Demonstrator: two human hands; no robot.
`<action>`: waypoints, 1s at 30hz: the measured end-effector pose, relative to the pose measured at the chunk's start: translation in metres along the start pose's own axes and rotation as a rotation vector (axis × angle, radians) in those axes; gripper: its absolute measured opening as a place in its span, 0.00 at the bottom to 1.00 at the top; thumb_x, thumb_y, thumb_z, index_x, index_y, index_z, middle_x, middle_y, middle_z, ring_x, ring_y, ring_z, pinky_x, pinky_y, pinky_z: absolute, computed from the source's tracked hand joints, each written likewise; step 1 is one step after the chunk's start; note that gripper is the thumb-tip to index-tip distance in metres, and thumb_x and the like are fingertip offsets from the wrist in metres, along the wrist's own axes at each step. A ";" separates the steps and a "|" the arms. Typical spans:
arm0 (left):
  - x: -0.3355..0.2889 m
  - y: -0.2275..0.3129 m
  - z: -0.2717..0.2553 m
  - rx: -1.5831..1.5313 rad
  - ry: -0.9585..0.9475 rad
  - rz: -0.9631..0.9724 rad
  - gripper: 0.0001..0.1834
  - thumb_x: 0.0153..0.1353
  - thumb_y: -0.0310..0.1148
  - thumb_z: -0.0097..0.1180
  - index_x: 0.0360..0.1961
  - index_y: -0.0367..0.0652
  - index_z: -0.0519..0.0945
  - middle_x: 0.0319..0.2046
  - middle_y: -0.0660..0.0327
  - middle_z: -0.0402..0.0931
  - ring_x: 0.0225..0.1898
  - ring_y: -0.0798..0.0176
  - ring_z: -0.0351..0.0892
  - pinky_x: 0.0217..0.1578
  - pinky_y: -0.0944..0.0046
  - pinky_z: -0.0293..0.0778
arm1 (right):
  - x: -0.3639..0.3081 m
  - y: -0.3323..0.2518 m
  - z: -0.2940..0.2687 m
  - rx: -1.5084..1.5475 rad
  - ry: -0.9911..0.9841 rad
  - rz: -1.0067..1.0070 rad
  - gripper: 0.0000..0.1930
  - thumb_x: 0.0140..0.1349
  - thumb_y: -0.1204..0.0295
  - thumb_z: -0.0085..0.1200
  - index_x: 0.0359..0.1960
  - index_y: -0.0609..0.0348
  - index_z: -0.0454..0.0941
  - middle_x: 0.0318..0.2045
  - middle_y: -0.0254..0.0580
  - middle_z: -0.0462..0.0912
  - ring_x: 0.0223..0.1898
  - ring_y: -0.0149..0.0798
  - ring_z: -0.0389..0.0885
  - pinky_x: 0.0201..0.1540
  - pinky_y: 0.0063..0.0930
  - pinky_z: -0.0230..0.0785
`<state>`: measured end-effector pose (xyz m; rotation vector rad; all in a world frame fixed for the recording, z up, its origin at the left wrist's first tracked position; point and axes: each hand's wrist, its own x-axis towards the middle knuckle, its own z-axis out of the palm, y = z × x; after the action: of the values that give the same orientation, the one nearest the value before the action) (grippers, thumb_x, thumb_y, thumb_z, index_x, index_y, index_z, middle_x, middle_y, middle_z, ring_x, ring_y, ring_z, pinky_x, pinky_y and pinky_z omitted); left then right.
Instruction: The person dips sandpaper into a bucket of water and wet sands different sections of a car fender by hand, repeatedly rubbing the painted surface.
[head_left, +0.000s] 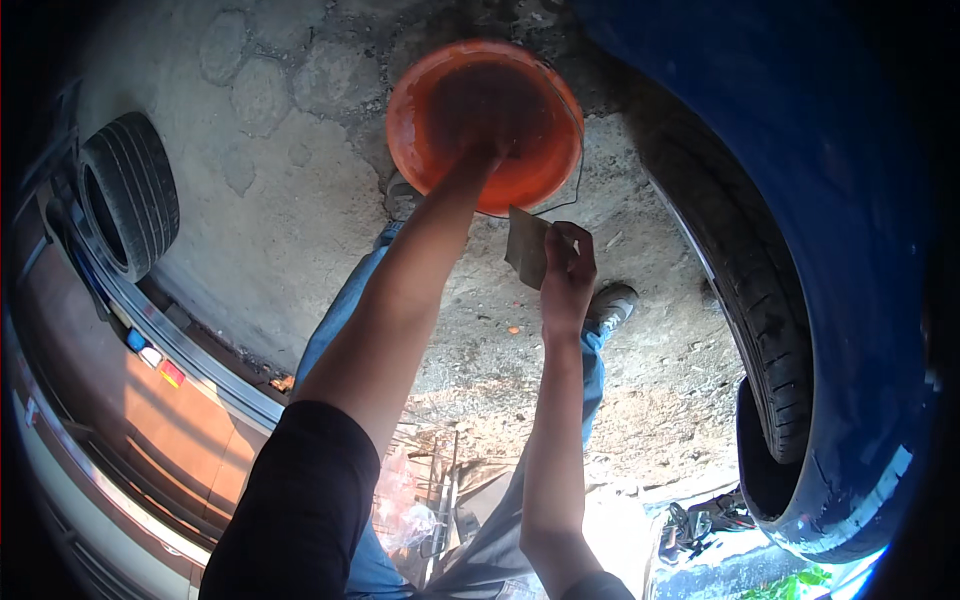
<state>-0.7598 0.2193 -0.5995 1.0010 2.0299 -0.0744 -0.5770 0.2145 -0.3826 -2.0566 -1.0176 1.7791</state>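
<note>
A round orange bucket (pixel 412 150) with a thin wire handle stands on the ground ahead of me, dark liquid inside it. My left arm reaches down into it, and my left hand (pixel 487 152) is lost in the murky shade past the wrist, so its fingers are hidden. Just outside the bucket's near right rim, my right hand (pixel 569 272) pinches a small grey-brown sheet, which looks like sandpaper (pixel 526 247), between thumb and fingers. The sheet's upper corner points toward the rim.
A blue car body (pixel 850 250) with a wheel and tyre (pixel 770 330) rises close on my right. At left, a loose tyre (pixel 130 195) stands near a metal-edged ledge (pixel 215 380). My shoes and jeans flank the bucket on rough concrete; clear plastic (pixel 405 510) lies below.
</note>
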 end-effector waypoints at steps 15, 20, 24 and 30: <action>-0.119 0.017 -0.130 -1.219 -0.083 0.036 0.13 0.65 0.33 0.61 0.49 0.43 0.77 0.44 0.63 0.78 0.46 0.66 0.79 0.50 0.65 0.73 | 0.014 -0.062 0.011 0.150 0.092 -0.093 0.11 0.69 0.65 0.55 0.48 0.57 0.75 0.40 0.40 0.83 0.45 0.33 0.80 0.51 0.31 0.69; -0.124 0.019 -0.138 -1.026 0.115 0.223 0.12 0.66 0.28 0.60 0.48 0.44 0.73 0.45 0.63 0.76 0.45 0.67 0.79 0.48 0.65 0.77 | 0.022 -0.045 0.034 0.160 0.031 -0.046 0.12 0.69 0.66 0.54 0.49 0.58 0.74 0.44 0.42 0.81 0.48 0.36 0.79 0.52 0.31 0.70; -0.136 0.046 -0.141 -1.362 0.172 0.094 0.13 0.65 0.30 0.62 0.48 0.42 0.73 0.43 0.63 0.76 0.46 0.70 0.77 0.43 0.65 0.80 | 0.014 -0.050 0.052 0.251 0.014 -0.041 0.20 0.69 0.65 0.54 0.59 0.59 0.70 0.53 0.44 0.77 0.55 0.38 0.76 0.57 0.30 0.67; -0.164 0.067 -0.173 -1.455 0.164 0.014 0.14 0.66 0.32 0.62 0.48 0.42 0.73 0.42 0.63 0.74 0.44 0.68 0.79 0.42 0.56 0.87 | 0.000 -0.071 0.058 0.504 -0.162 -0.094 0.29 0.69 0.62 0.53 0.69 0.58 0.62 0.61 0.44 0.72 0.60 0.37 0.71 0.60 0.34 0.67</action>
<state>-0.7777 0.2294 -0.3526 0.0554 1.5643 1.3172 -0.6558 0.2511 -0.3542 -1.5569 -0.6031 1.9308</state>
